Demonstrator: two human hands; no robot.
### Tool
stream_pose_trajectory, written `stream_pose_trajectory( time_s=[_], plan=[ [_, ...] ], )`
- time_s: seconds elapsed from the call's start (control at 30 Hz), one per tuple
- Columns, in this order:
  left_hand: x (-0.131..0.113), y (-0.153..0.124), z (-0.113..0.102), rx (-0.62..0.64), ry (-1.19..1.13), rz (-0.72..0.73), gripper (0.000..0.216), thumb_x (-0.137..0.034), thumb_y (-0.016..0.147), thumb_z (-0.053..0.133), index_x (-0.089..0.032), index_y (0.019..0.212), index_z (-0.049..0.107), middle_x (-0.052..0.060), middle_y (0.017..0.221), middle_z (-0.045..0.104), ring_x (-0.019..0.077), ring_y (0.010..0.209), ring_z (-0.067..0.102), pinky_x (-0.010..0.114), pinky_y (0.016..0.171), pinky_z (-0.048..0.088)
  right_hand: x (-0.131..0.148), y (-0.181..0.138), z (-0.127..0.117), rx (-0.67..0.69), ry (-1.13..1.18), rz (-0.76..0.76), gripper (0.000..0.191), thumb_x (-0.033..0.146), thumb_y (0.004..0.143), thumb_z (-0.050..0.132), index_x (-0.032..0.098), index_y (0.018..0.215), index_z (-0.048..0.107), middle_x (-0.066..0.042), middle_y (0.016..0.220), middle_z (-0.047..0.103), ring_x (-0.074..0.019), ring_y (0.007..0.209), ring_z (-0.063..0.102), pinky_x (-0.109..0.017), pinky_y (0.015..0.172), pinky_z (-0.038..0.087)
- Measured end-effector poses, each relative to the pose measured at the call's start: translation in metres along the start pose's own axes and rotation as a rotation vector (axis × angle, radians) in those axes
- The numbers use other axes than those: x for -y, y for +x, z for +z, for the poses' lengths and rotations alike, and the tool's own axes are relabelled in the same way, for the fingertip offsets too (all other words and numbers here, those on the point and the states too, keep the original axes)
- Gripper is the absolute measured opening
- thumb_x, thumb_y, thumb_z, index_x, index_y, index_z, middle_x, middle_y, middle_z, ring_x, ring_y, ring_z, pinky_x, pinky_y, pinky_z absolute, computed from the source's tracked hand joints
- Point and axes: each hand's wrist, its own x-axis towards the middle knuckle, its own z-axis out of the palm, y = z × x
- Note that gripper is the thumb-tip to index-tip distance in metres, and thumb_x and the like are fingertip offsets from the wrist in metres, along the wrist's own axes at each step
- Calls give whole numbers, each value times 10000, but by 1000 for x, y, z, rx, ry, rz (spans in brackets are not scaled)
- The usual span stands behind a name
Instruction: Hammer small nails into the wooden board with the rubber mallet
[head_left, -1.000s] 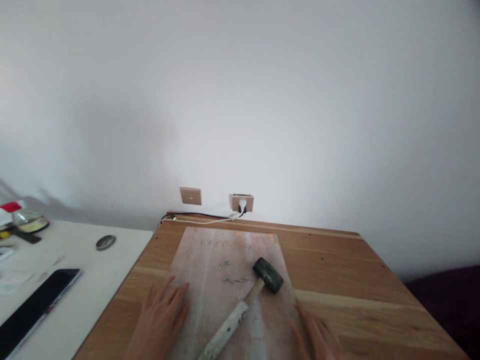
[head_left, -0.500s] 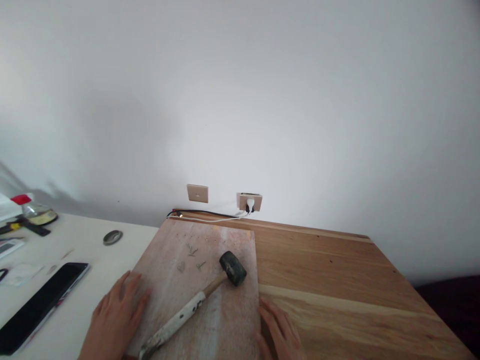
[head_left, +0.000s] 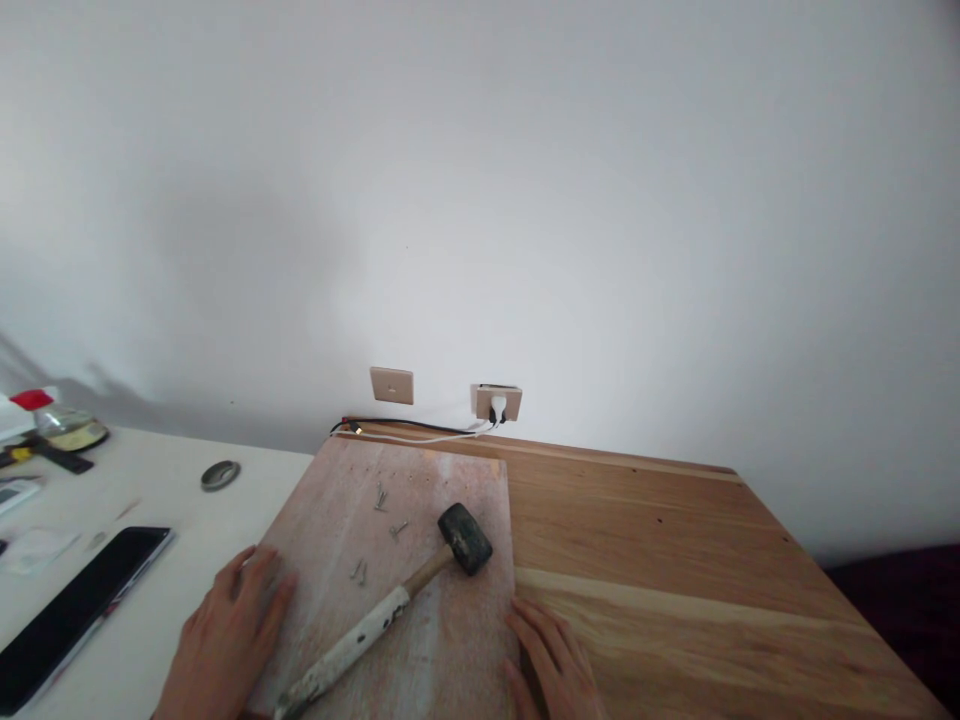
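A worn wooden board [head_left: 450, 640] lies between my hands. My left hand [head_left: 229, 630] holds its left edge, with the thumb reaching onto the top. On the opposite edge, my right hand [head_left: 551, 655] presses its fingers against the side. A rubber mallet [head_left: 371, 620] with a black head and a white-wrapped handle lies diagonally across the board, touched by neither hand. Several small nails or screws sit loose on the board, in a far group [head_left: 381, 498], a middle group [head_left: 398, 529] and a nearer group [head_left: 359, 571].
Under the board is a wooden tabletop [head_left: 652, 540]. Left of it, a white table [head_left: 277, 480] bears a phone [head_left: 82, 610], a grey ring-shaped item [head_left: 220, 475] and a red-topped spray bottle [head_left: 71, 425]. Cables [head_left: 405, 430] run to a wall socket [head_left: 499, 402] behind.
The small fasteners have shifted on the board; one group, blurred before, now lies nearer to me. The mallet and both hands keep nearly the same places on the board.
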Motion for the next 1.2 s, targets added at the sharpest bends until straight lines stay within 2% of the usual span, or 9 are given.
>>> stream_pose_trajectory(
  time_s=[0.2,0.37,0.5,0.7,0.8,0.87,1.0,1.1,1.2],
  plan=[
    [12,0,15,51,12,32,506,-479,990,386,-183,1321,628,192,1413,568,354,1102,677,522,888,590,0,-2,2,-7,-1,-18,327,357,972,629,256,1277,693,-50,1242,780,-249,1094,758,-314,843,633],
    [14,0,19,41,55,53,503,-470,1004,369,-177,1311,638,193,1407,571,370,1112,670,540,888,587,1,2,0,-13,-7,-23,301,355,997,589,249,1261,686,-50,1218,790,-251,1089,762,-320,838,640],
    [9,0,19,7,46,124,453,-449,1020,364,-202,1264,656,171,1375,592,333,1047,703,501,844,607,-3,4,-8,-4,7,-25,285,315,1002,576,221,1251,677,-58,1144,807,-242,1063,770,-318,852,642],
    [-20,-11,19,-87,-79,261,407,-428,1016,400,-202,1232,661,147,1277,650,299,1032,727,461,915,608,-27,-11,-35,11,-15,97,224,329,1032,542,253,1150,717,-45,1093,813,-232,1019,781,-314,831,644],
    [-40,-21,14,-33,-169,317,398,-385,1013,407,-236,1306,632,107,1279,681,265,1046,744,385,887,631,-45,-24,-56,-6,-74,182,283,350,1064,466,246,1078,728,-53,1029,817,-218,940,792,-309,794,645],
    [-53,-26,11,28,-242,367,398,-350,1013,419,-268,1350,614,78,1306,693,243,1082,745,355,920,627,-58,-33,-71,-32,-126,204,355,375,1078,411,234,1031,734,-65,968,819,-218,872,798,-306,735,646],
    [-76,-29,9,127,-338,414,374,-359,1014,457,-301,1335,641,47,1306,723,241,1087,751,359,936,630,-80,-55,-94,-5,-179,277,423,433,1073,379,240,1016,751,-101,961,820,-250,855,799,-325,662,636],
    [-87,-26,10,127,-327,435,364,-405,1026,444,-284,1255,698,46,1205,773,257,1029,765,399,905,642,-88,-71,-102,8,-126,391,394,458,1053,421,244,1064,752,-122,1036,811,-283,922,788,-374,737,646],
    [-91,-20,10,87,-309,480,387,-392,1049,391,-276,1143,748,38,1132,796,265,1044,752,455,962,614,-81,-75,-101,-39,-23,495,363,485,1026,482,246,1105,743,-127,1092,795,-298,997,767,-401,837,641]
  ],
)
